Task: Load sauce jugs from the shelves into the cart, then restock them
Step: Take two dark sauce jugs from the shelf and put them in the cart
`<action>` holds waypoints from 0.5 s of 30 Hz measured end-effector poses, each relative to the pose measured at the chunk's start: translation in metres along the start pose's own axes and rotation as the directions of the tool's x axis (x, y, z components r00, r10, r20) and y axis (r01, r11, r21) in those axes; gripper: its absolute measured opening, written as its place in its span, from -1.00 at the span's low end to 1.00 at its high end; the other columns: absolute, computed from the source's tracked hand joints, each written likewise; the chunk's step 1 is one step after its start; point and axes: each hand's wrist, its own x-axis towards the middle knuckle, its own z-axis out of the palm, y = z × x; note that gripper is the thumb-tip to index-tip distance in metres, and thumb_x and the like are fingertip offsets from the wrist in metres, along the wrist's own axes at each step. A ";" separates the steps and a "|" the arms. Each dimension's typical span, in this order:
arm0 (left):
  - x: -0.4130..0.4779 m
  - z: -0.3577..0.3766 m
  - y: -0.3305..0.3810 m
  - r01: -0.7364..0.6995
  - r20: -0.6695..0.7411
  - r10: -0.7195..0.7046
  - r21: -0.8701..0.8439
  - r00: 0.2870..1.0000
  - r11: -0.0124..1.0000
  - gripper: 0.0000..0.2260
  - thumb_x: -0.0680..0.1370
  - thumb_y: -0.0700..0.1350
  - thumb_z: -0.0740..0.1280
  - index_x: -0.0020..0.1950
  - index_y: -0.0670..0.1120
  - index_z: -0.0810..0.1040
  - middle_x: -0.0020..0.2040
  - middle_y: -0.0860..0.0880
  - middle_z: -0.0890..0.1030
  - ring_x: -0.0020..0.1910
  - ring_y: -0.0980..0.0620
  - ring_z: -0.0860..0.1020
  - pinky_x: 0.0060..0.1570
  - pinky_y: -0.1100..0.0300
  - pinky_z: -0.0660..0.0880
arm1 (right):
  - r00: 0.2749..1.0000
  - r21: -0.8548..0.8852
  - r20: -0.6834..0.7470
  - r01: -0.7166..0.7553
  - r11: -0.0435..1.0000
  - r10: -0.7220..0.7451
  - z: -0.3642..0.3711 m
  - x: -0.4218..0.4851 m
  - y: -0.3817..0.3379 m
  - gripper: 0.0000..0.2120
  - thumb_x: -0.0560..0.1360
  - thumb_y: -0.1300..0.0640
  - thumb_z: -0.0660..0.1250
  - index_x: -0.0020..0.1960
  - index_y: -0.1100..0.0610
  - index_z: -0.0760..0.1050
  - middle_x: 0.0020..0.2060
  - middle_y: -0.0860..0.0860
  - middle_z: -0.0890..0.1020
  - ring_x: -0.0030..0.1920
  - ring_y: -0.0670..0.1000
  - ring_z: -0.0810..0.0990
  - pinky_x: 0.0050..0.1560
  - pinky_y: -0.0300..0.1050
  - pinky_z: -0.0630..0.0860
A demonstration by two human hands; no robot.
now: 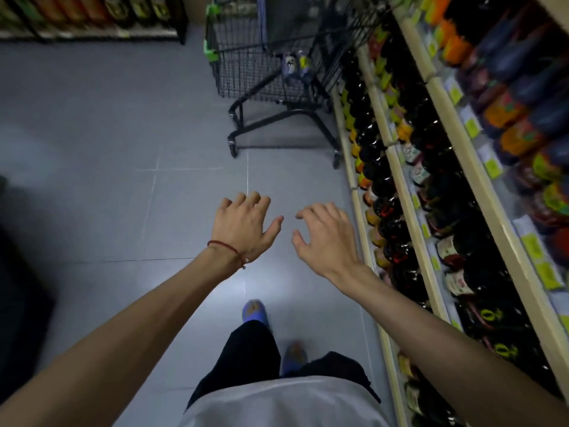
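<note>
My blue shoes (255,312) stand on the grey floor (107,149). Above it my left hand (243,226) and right hand (323,238) hang empty, fingers spread, just apart from each other. Sauce jugs (391,211) line the shelves (409,192) along my right. Farther off, the black cart (277,72) stands against the shelves' lower edge, holding jugs (295,67) in its far corner.

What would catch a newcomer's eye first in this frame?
Two bare, empty hands stretched out over the grey floor: the left hand, with a red cord at its wrist, and the right hand, fingers spread. Ahead stands a black wire cart with a couple of bottles inside, parked against the shelves of dark sauce jugs along the right.
</note>
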 end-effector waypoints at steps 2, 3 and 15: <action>0.039 0.003 -0.021 0.015 -0.004 -0.015 0.005 1.000 1.000 -0.48 0.60 0.29 -0.01 0.22 -0.03 0.51 0.09 -0.03 0.59 0.02 -0.09 0.55 0.03 -0.01 0.43 | 1.000 0.000 -0.001 0.016 1.000 -0.016 0.010 0.045 0.004 -0.72 0.50 -0.01 0.39 0.14 0.11 0.63 0.02 0.00 0.64 0.05 0.09 0.55 0.12 0.00 0.41; 0.059 0.005 -0.032 0.018 -0.006 -0.018 0.008 1.000 1.000 -0.48 0.60 0.29 -0.01 0.21 -0.03 0.51 0.08 -0.03 0.59 0.01 -0.09 0.55 0.03 -0.01 0.43 | 1.000 -0.008 -0.009 0.018 1.000 -0.018 0.016 0.068 0.006 -0.72 0.50 -0.01 0.40 0.13 0.11 0.63 0.02 0.00 0.64 0.05 0.09 0.55 0.12 0.00 0.41; 0.308 0.001 -0.164 0.021 0.031 -0.020 -0.035 0.999 0.999 -0.48 0.59 0.30 -0.04 0.19 -0.02 0.50 0.05 -0.03 0.59 0.02 -0.09 0.56 0.03 -0.01 0.46 | 0.987 -0.001 -0.039 -0.156 0.988 0.156 0.048 0.352 0.023 -0.67 0.50 -0.03 0.35 0.17 0.12 0.65 0.04 0.00 0.69 0.13 0.10 0.55 0.19 0.03 0.41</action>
